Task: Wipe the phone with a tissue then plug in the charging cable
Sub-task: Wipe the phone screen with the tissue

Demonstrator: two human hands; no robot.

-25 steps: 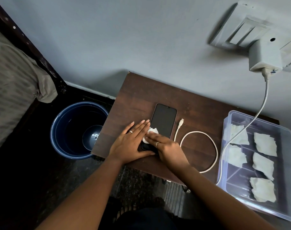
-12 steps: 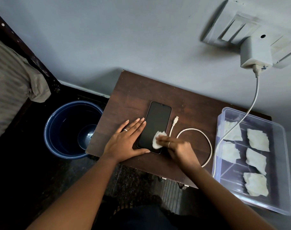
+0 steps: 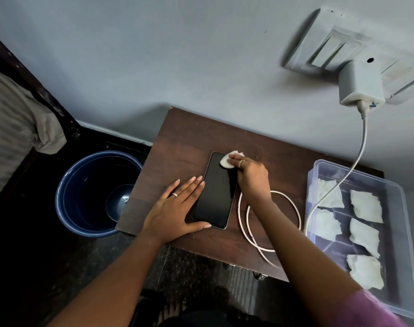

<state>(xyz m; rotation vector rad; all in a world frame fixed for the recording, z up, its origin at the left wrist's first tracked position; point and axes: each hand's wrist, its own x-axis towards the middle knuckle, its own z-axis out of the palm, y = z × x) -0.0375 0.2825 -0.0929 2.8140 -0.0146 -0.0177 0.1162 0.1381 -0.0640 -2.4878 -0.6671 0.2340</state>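
Observation:
A black phone (image 3: 215, 192) lies face up on a small dark wooden table (image 3: 177, 142). My left hand (image 3: 177, 208) rests flat against the phone's left edge, thumb along its near end, holding it still. My right hand (image 3: 250, 175) presses a crumpled white tissue (image 3: 227, 160) onto the phone's far right corner. A white charging cable (image 3: 246, 223) lies coiled on the table right of the phone, under my right forearm; its plug end is hidden by my hand. The cable runs up to a white charger (image 3: 359, 83) in the wall socket.
A clear plastic box (image 3: 399, 232) with several folded tissues stands at the table's right end. A blue bucket (image 3: 92, 192) sits on the dark floor left of the table. A bed with grey cloth (image 3: 17, 128) is at far left. The wall is close behind.
My right hand has slid the tissue from the phone's near end up to its far right corner. My left hand stayed beside the phone. The camera moved closer.

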